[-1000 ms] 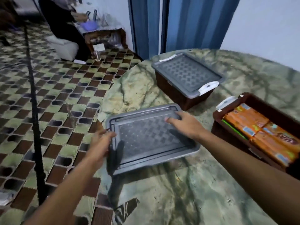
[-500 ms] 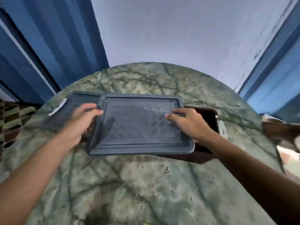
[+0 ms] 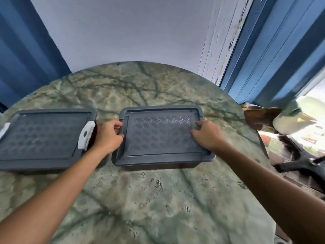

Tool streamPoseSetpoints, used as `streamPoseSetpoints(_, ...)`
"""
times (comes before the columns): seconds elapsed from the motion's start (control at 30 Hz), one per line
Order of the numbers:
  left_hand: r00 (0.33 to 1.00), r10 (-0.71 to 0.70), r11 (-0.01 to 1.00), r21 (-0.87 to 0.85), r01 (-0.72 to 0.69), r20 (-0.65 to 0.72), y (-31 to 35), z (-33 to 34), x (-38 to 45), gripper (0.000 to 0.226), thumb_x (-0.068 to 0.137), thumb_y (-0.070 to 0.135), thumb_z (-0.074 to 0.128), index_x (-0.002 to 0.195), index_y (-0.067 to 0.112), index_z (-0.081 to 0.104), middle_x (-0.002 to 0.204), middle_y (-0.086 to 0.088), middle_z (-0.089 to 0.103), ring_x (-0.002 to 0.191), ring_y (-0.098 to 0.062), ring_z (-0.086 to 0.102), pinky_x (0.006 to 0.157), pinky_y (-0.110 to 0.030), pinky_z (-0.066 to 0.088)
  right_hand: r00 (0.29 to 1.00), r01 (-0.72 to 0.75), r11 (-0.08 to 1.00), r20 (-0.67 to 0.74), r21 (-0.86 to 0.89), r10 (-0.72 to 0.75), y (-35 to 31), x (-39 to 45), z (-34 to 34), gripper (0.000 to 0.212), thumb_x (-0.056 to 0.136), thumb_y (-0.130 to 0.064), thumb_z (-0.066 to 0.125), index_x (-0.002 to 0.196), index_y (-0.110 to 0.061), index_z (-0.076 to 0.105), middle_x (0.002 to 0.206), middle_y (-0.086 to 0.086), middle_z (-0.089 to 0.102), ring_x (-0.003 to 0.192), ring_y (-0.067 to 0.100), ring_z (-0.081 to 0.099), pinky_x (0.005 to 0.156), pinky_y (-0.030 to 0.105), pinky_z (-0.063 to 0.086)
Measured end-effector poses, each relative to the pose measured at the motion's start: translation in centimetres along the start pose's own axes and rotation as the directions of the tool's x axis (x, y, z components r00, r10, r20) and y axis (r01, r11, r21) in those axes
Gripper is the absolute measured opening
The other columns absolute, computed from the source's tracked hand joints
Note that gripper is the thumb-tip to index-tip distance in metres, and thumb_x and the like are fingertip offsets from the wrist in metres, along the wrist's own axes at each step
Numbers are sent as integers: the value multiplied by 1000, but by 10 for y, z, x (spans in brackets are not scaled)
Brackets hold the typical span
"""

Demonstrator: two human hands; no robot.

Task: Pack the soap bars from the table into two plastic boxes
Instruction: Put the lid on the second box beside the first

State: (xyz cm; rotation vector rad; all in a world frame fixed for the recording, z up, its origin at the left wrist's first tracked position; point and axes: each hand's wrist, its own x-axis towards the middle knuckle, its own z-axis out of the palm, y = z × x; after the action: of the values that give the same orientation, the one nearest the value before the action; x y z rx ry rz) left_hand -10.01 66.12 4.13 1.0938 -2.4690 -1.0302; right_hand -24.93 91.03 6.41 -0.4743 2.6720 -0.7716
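Two brown plastic boxes stand side by side on the round green marble table (image 3: pixel 140 199). The left box (image 3: pixel 42 138) is covered by a grey lid with white latches. A grey patterned lid (image 3: pixel 161 136) lies on top of the right box (image 3: pixel 158 166), whose brown wall shows only along the front. My left hand (image 3: pixel 109 136) grips the lid's left edge. My right hand (image 3: pixel 205 134) presses on the lid's right side, fingers curled at its rim. No soap bars are visible; the lids hide the insides of both boxes.
A pale wall and blue curtains (image 3: pixel 26 50) stand behind the table. To the right are a blue door frame (image 3: pixel 263 59), a brown piece of furniture (image 3: pixel 260 117) with a white rounded object (image 3: pixel 292 118), and a dark chair part (image 3: pixel 302 164).
I carried the grey lid from the table's near left edge over to the open box of orange soap bars; it now sits on that box. The view swung right.
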Motion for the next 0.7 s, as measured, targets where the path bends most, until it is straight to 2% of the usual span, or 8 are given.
streamPoseSetpoints(0.07, 995, 69, 994, 94, -62, -68, -2, 4, -8, 31, 76, -3, 70, 107, 3, 69, 94, -17, 70, 91, -33, 65, 86, -34, 50, 1000, 15, 985, 1, -171, -15, 3, -2, 8, 19, 85, -33, 52, 97, -20, 59, 106, 11, 60, 111, 36, 51, 95, 48, 42)
streamPoseSetpoints(0.13, 988, 115, 986, 137, -100, -107, -2, 6, -11, 29, 76, -2, 68, 105, 3, 71, 93, -18, 72, 92, -33, 66, 86, -35, 51, 999, 33, 962, -12, -273, -37, 5, -4, 10, 19, 88, -32, 49, 99, -18, 55, 111, 12, 58, 113, 36, 47, 95, 49, 40)
streamPoseSetpoints(0.3, 986, 101, 985, 150, -80, -134, -4, 8, -6, 29, 75, 0, 69, 103, 6, 73, 98, -15, 73, 94, -32, 67, 89, -35, 52, 995, 79, 939, -31, -334, -95, 9, -5, 10, 24, 92, -29, 49, 102, -11, 60, 111, 14, 60, 109, 34, 48, 89, 44, 42)
streamPoseSetpoints(0.43, 991, 58, 992, 121, -43, -118, -12, 6, -2, 27, 73, 8, 76, 99, 16, 74, 99, -8, 73, 91, -29, 65, 85, -39, 54, 986, 104, 930, -83, -352, -142, 13, -2, 7, 20, 89, -13, 47, 101, -7, 62, 100, 15, 64, 99, 34, 53, 85, 41, 46)
streamPoseSetpoints(0.53, 989, 16, 991, 134, 4, -149, -14, 6, -1, 44, 72, 16, 79, 115, 22, 67, 117, -8, 65, 112, -32, 54, 96, -42, 46, 960, 167, 910, -149, -380, -238, 26, 1, 4, 20, 87, -7, 46, 94, -10, 64, 96, 13, 69, 91, 30, 52, 82, 39, 37)
streamPoseSetpoints(0.57, 990, -40, 993, 103, 55, -139, -13, 5, 0, 53, 74, 17, 79, 123, 20, 62, 125, -9, 60, 118, -32, 50, 100, -41, 43, 945, 197, 909, -174, -368, -275, 32, 0, 4, 21, 89, -9, 46, 95, -11, 66, 98, 11, 70, 93, 30, 52, 82, 39, 34)
streamPoseSetpoints(0.63, 963, -269, 952, -153, 266, -1, -14, 1, 0, 56, 78, 15, 77, 130, 14, 55, 134, -10, 55, 122, -29, 51, 103, -40, 41, 929, 232, 918, -208, -321, -307, 41, 1, 5, 23, 93, -17, 49, 100, -14, 70, 107, 9, 70, 104, 31, 50, 86, 40, 33)
streamPoseSetpoints(0.7, 891, -395, 801, -391, 453, 223, -17, -3, -3, 28, 81, 13, 73, 108, 15, 67, 121, -10, 65, 113, -30, 59, 100, -44, 44, 928, 199, 946, -260, -257, -266, 46, 6, 8, 24, 92, -24, 55, 107, -16, 71, 117, 7, 64, 112, 32, 43, 93, 43, 31)
